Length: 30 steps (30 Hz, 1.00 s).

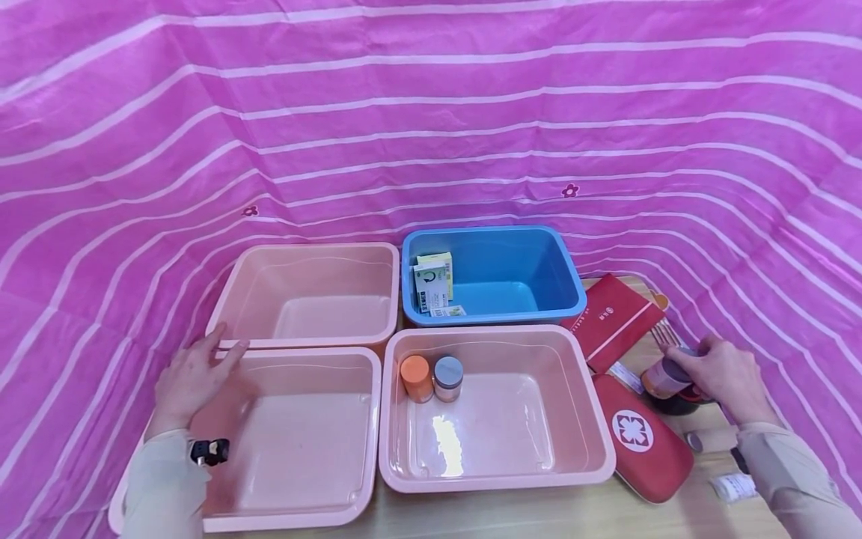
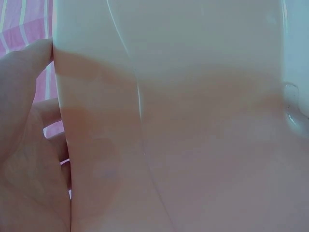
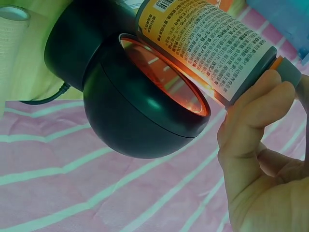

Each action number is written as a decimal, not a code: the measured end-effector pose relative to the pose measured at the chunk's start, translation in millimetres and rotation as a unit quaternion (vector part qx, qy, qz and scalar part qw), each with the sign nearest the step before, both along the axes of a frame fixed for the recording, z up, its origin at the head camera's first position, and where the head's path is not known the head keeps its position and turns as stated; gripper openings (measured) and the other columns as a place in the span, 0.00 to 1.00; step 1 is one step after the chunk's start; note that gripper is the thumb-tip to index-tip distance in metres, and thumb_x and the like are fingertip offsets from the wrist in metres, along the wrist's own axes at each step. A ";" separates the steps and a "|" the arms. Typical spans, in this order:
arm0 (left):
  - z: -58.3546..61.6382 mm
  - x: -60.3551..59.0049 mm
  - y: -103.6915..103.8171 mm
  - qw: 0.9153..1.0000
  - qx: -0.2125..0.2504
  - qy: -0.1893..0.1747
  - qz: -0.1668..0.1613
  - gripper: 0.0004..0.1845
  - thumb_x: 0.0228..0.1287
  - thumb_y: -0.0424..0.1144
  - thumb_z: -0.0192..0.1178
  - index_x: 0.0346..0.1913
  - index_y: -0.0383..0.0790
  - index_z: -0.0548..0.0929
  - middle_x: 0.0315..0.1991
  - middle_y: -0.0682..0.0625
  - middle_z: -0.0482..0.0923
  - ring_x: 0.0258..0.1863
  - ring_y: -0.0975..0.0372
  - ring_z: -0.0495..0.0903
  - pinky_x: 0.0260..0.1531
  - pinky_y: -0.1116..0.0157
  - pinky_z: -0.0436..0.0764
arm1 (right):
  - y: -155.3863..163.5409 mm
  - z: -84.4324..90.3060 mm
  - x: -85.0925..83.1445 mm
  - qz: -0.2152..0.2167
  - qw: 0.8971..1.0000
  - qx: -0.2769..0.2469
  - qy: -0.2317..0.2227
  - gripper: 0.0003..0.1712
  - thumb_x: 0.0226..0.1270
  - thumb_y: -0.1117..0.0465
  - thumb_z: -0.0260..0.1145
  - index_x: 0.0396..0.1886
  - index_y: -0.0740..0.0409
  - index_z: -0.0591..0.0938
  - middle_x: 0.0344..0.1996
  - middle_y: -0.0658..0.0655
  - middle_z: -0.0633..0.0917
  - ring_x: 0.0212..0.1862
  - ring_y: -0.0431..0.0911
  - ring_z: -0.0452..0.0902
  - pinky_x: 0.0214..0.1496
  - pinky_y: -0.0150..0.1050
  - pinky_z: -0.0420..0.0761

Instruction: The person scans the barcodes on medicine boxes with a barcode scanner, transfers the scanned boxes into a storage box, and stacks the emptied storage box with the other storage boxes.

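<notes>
— Pink plastic was most of it: three pink tubs and a blue tub (image 1: 494, 273) stood together on the tabletop (image 1: 539, 513), in front of a pink striped cloth (image 1: 431, 112).

— Where was the left hand (image 1: 191, 378)?

— On the rim where the near left tub (image 1: 296, 442) met the far left tub (image 1: 310, 296). Its fingers (image 1: 225, 348) lay straight along that rim, gripping nothing. The left wrist view showed only the tub's wall close up, with the hand beside it.

— And the right hand (image 1: 723, 370)?

— It held a small bottle (image 1: 663, 376) at the right edge of the tabletop, fingers (image 3: 256, 104) curled round the cap end. The bottle lay tilted, its printed label against the glowing red window of a black scanner (image 3: 135, 104). The right wrist view showed the two touching, with a cable leaving the scanner's back.

— What was in the tubs?

— The near right tub (image 1: 498, 408) held two little jars upright side by side at its far left corner, an orange-capped jar (image 1: 416, 376) and a grey-capped jar (image 1: 448, 378). The blue tub held a few small boxes (image 1: 433, 283) leaning at its left wall.

— Anything else beside the bottle?

— A red first-aid pouch (image 1: 643, 442) lay just right of the near right tub, a red box (image 1: 613, 318) behind it. Near the right sleeve lay a small white roll (image 1: 734, 486).
</notes>
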<state>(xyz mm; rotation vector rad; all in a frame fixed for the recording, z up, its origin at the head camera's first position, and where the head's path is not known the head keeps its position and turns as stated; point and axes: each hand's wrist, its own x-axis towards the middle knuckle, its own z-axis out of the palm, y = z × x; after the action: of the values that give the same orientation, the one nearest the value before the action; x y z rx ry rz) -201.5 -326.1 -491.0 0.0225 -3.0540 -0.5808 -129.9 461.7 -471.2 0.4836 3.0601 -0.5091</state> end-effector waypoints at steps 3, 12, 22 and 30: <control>-0.6 -0.1 0.1 1.000 -0.001 0.001 0.001 0.40 0.77 0.63 0.48 0.78 0.36 0.62 0.62 0.22 0.73 0.58 0.22 0.70 0.47 0.28 0.72 | 0.0 0.2 -0.1 0.001 1.000 0.003 0.000 0.35 0.66 0.35 0.67 0.32 0.67 0.81 0.16 0.55 0.80 0.25 0.58 0.75 0.22 0.41 0.69; -2.2 -0.7 -1.1 1.000 0.002 0.013 -0.003 0.40 0.76 0.62 0.49 0.77 0.34 0.65 0.59 0.24 0.76 0.56 0.24 0.72 0.46 0.29 0.72 | -11.7 15.4 2.0 0.020 0.999 0.009 0.034 0.34 0.66 0.37 0.69 0.31 0.68 0.81 0.13 0.53 0.79 0.21 0.51 0.75 0.21 0.40 0.69; 0.2 -2.0 -1.3 1.000 0.001 0.004 -0.003 0.40 0.76 0.62 0.48 0.78 0.35 0.63 0.63 0.22 0.72 0.59 0.23 0.70 0.48 0.28 0.71 | -58.9 80.6 -9.1 0.067 0.988 0.013 0.139 0.30 0.62 0.40 0.73 0.36 0.66 0.85 0.27 0.68 0.87 0.24 0.54 0.79 0.21 0.39 0.69; -2.0 -1.4 -1.7 1.000 0.003 0.013 -0.004 0.40 0.76 0.62 0.49 0.77 0.35 0.64 0.63 0.22 0.72 0.58 0.23 0.70 0.47 0.29 0.72 | -122.1 128.1 -48.6 0.145 0.973 -0.040 0.176 0.25 0.60 0.43 0.77 0.40 0.60 0.87 0.33 0.65 0.89 0.31 0.52 0.82 0.25 0.34 0.73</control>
<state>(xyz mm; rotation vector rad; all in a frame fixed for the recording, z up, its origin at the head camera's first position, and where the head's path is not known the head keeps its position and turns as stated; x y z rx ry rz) -202.9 -327.7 -493.0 0.0013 -3.0289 -0.5847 -178.5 339.6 -343.1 -0.0703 3.3361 -0.7726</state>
